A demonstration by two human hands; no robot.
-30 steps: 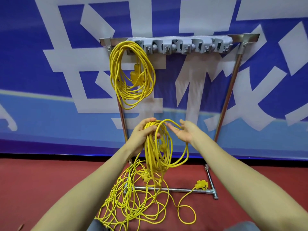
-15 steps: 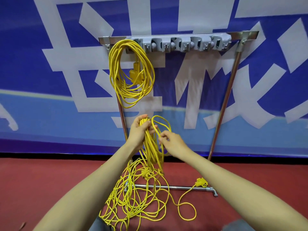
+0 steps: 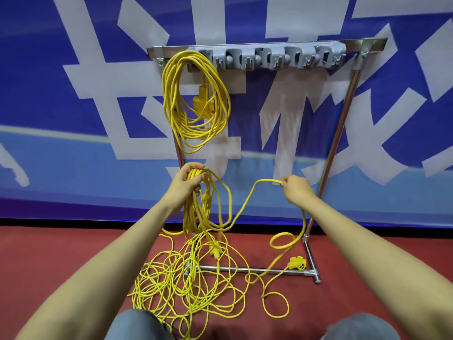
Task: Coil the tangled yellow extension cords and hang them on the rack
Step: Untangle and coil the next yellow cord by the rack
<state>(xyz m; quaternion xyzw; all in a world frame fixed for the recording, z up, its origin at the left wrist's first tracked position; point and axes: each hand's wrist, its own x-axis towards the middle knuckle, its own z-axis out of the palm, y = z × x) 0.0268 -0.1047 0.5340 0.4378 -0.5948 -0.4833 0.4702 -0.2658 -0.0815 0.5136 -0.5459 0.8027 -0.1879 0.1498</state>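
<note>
Yellow coiled loops (image 3: 196, 207) hang from the left hand (image 3: 184, 186), fingers curled round their top; the right hand (image 3: 295, 190) pinches a single strand (image 3: 247, 200) stretched sideways between them.

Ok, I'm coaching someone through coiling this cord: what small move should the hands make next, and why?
Probably swing the right hand across to the left hand, laying its pinched strand as another loop onto the coil gripped there. The strand is stretched out sideways between the hands, and plenty of tangled cord lies on the floor.
</note>
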